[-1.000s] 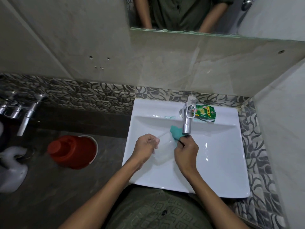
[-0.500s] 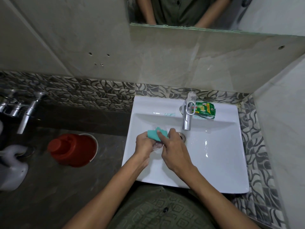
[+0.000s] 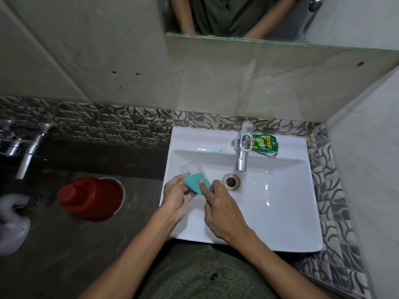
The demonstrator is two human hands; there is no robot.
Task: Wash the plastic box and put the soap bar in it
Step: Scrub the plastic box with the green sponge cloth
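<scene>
Dim, greenish indoor light fills the scene. The white sink point(image 3: 280, 212) is the brightest area, with small glare spots on its wet basin right of the drain point(image 3: 231, 181). The chrome tap point(image 3: 241, 156) shows soft highlights. The floor at the left edge lies in deep shadow, where the red bucket point(image 3: 90, 199) looks dull. Wide-angle distortion bends the wall lines and tile border toward the corners. The centre is fairly sharp; the edges are softer and blurred.

Both forearms are bare; the person wears an olive-green shirt point(image 3: 207, 279) with a pale square pattern and dark buttons.
</scene>
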